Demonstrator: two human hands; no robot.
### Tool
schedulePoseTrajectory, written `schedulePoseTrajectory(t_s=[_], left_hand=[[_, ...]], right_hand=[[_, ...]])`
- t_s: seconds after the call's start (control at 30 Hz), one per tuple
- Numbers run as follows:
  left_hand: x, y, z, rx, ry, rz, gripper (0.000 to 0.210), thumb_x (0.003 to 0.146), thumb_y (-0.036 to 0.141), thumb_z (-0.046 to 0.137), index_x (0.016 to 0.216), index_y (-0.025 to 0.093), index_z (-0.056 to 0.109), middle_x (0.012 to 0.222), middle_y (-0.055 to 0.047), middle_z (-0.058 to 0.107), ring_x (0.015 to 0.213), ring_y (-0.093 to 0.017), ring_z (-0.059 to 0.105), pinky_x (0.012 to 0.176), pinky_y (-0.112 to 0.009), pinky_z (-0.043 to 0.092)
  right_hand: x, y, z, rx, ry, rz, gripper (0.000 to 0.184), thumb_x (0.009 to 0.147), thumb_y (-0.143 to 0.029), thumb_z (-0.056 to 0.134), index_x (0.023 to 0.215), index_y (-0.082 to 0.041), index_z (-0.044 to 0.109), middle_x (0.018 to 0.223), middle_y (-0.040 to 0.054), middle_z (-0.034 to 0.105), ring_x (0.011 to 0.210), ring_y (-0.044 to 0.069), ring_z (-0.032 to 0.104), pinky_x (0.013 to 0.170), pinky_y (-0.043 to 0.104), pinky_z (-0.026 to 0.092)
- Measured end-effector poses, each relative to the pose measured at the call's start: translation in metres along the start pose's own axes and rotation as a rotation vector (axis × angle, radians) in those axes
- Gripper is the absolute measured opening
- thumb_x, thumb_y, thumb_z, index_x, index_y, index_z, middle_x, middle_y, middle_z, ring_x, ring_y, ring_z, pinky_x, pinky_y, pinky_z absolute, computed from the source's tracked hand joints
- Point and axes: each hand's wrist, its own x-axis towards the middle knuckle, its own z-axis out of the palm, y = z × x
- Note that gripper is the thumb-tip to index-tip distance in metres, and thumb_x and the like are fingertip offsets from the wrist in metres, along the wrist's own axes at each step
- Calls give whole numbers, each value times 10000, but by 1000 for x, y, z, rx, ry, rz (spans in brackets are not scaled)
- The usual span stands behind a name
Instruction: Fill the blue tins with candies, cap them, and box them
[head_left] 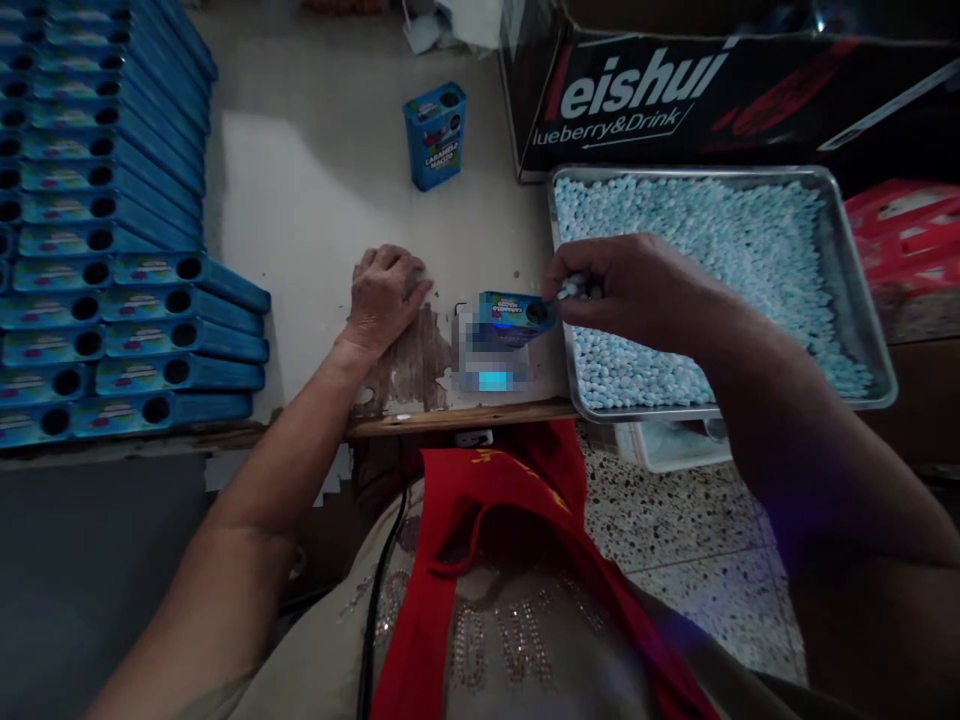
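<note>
My right hand (611,285) has its fingers closed around several small pale candies (579,288). Its fingertips are at the round hole of a blue candy box (517,310), whose label reads Caramelo Macizo. The box lies on a small scale (491,378) with a lit blue display; part of this area is blurred out. My left hand (386,295) rests on the table to the left of the scale, holding nothing, thumb apart from the fingers. To the right, beneath my right hand and forearm, a metal tray (832,190) holds a layer of pale blue and white candies.
Many blue boxes (187,320) with round holes are stacked on the left. Another blue box (436,140) stands upright farther back on the worn table (315,180). A black carton (675,100) is behind the tray, and red packages (911,240) lie at the far right.
</note>
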Motion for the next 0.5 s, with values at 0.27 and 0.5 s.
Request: schedulePoseTrajectory(t_s=[0.27, 0.5], left_hand=[[-1, 2, -2, -40, -34, -32, 563, 1063, 776, 465, 1086, 274, 718, 1342, -100, 762, 1385, -306, 617, 1216, -549, 470], [0, 3, -3, -28, -41, -22, 447, 1087, 680, 508, 1146, 300, 735, 1359, -93, 746, 1334, -327, 642, 1209, -552, 465]], right_hand=[[3, -2, 3, -85, -42, -44, 242, 913, -242, 694, 1083, -303, 854, 1039, 40, 791, 949, 267, 732, 862, 395, 532], [0, -4, 5, 3, 1, -58, 270, 844, -237, 750, 1073, -303, 877, 976, 31, 782, 835, 228, 704, 790, 379, 543]])
